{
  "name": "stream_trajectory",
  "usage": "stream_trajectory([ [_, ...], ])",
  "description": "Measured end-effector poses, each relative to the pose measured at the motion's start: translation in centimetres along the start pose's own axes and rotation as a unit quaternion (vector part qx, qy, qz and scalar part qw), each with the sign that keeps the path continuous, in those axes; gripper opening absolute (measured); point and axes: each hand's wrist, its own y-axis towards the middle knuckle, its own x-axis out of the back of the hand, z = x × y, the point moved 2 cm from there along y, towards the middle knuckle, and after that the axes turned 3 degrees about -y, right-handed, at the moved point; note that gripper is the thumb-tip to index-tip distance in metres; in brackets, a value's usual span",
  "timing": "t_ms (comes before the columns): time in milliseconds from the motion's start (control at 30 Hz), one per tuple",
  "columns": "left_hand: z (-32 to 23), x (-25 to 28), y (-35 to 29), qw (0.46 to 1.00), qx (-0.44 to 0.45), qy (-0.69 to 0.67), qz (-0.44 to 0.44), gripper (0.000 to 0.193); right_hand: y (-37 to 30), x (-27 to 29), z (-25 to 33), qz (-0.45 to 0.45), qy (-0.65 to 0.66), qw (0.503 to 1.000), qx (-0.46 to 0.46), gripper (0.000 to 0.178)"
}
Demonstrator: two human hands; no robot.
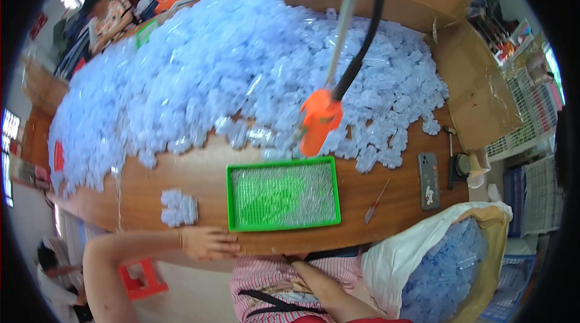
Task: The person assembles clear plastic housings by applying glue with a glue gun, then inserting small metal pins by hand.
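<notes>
My left hand (210, 243) lies flat on the near edge of the wooden table, fingers stretched out and nothing held. Just beyond its fingertips stands a green tray (230, 202) with many small, thin silvery pieces in it, thinner over the left and middle of its floor. A small group of clear bluish plastic pieces (179, 207) lies to the tray's left. My right forearm (332, 291) reaches over my lap toward the table edge; the hand and its fingers are hidden there.
Clear plastic pieces (229, 51) heap across the table's back. An orange tool (320, 121) hangs on a spring and black cable above the tray. A screwdriver (376, 202), phone (429, 181) and tape roll (461, 166) lie right, beside a filled sack (393, 256). Other people sit left.
</notes>
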Motion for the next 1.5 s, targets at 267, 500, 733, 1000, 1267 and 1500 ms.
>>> stream_trajectory([
  [267, -1.3, 1.3, 0.7, 0.999, 0.039, -0.007, -0.023, 0.059, -2.9, -3.3, 4.1, -0.016, -0.031, 0.999, -0.023, 0.047],
  [500, -0.7, 1.4, -1.4, 0.999, 0.034, -0.002, 0.016, 0.055, -1.7, -3.8, 9.3, 0.038, -0.161, 0.986, 0.026, 0.047],
  [733, -0.4, 2.5, 0.2, 0.999, 0.016, -0.009, -0.037, 0.049, -2.8, -0.1, 16.8, 0.101, -0.309, 0.940, 0.101, 0.047],
  [1000, -1.2, 1.4, -0.2, 0.999, 0.001, -0.010, -0.054, 0.050, -6.9, 1.1, 32.8, 0.402, -0.517, 0.755, -0.012, 0.046],
  [1267, -0.8, 3.0, 0.1, 0.996, -0.013, -0.007, -0.088, 0.053, -24.5, 4.2, 65.9, 0.304, 0.007, 0.878, 0.369, 0.051],
  [1500, -2.2, 2.7, 0.0, 0.995, 0.003, 0.028, -0.091, 0.063, -37.2, 9.5, 64.6, 0.299, 0.205, 0.746, 0.559, 0.028],
])
